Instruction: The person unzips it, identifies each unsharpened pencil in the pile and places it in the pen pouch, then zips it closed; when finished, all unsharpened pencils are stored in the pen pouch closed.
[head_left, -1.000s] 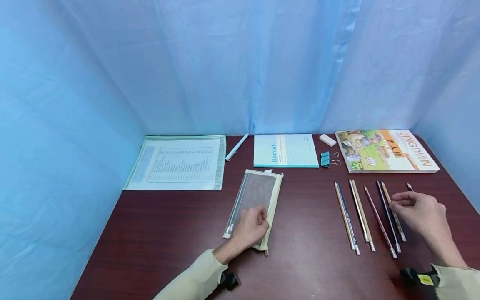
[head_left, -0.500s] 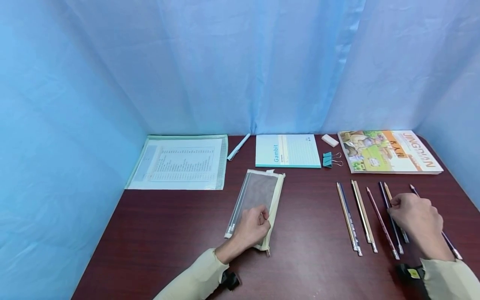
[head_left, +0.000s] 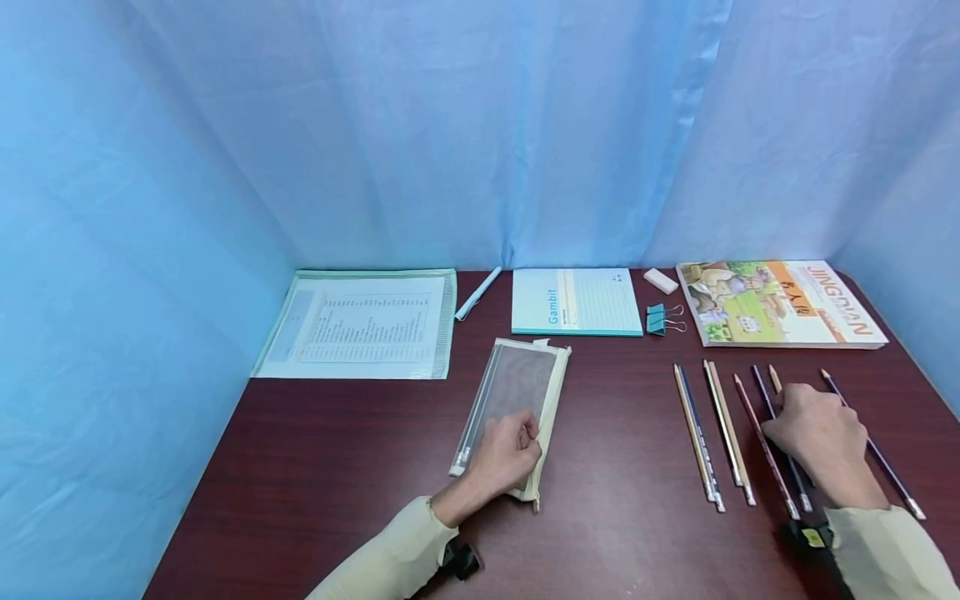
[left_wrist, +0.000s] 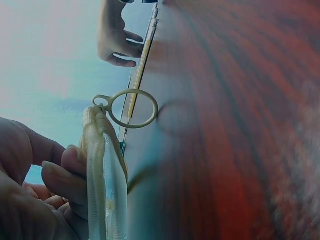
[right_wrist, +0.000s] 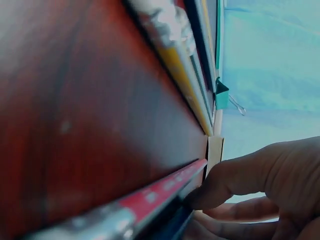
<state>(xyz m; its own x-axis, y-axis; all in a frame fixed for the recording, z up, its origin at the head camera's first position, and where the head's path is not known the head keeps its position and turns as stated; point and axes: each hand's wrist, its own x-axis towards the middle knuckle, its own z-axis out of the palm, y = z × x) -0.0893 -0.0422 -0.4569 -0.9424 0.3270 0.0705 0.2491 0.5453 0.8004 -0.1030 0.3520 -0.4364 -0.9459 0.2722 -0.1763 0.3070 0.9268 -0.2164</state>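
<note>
The left hand (head_left: pixel 495 458) has its grip clamped on the pouch (head_left: pixel 517 375), fingers curled at the cream edge near the lower end. A ring (left_wrist: pixel 155 107) stands out from the end of that edge (the left wrist view has it close up). The pouch lies on the bench (head_left: pixel 600 533), slanting, left of the pencils.

The right hand (head_left: pixel 819 437) is down among the pencils, over a dark pencil (head_left: pixel 766 393) and a tan pencil (head_left: pixel 776 379). Its thumb and fingers reach down beside the dark one, but I cannot tell whether its grip is together on either.

Just left of these lies a red pencil (head_left: pixel 768 448); to the hand's right, a navy pencil (head_left: pixel 888 468) runs partly behind the wrist. Further left are two close pairs, a black pencil (head_left: pixel 722 423) with a beige pencil (head_left: pixel 732 433), then a yellowish pencil (head_left: pixel 693 432) with a blue pencil (head_left: pixel 702 437).

Along the back, left to right, are a folder (head_left: pixel 356 329) with a printed sheet, a white pen (head_left: pixel 477 294), a notebook (head_left: pixel 576 302), a teal clip (head_left: pixel 655 319) with an eraser (head_left: pixel 660 281) behind it, and a book (head_left: pixel 783 304). Blue curtain (head_left: pixel 480 125) hangs beyond.
</note>
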